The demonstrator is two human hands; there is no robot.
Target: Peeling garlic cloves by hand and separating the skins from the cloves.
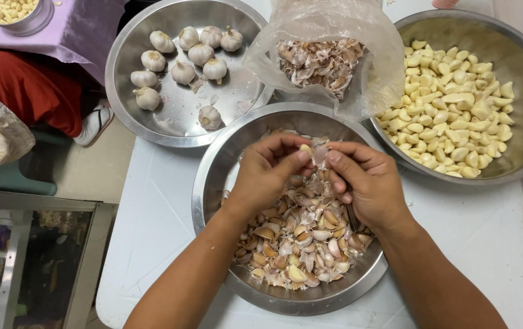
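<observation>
Both my hands meet over a steel bowl [213, 183] of unpeeled cloves: left hand [266, 173] and right hand [368, 183] pinch one garlic clove [306, 148] between fingertips, its skin peeling.

both hands meet over a steel bowl [213, 183] of unpeeled garlic cloves and loose skins on a white table [152, 219]. the left hand [267, 173] pinches a garlic clove [306, 148] at its fingertips, and the right hand [365, 183] touches the papery skin beside it, a dark tool partly hidden in its grip. behind sit a steel bowl of whole garlic bulbs [182, 73], a clear plastic bag of skins [322, 61] and a large bowl of peeled cloves [450, 109].
</observation>
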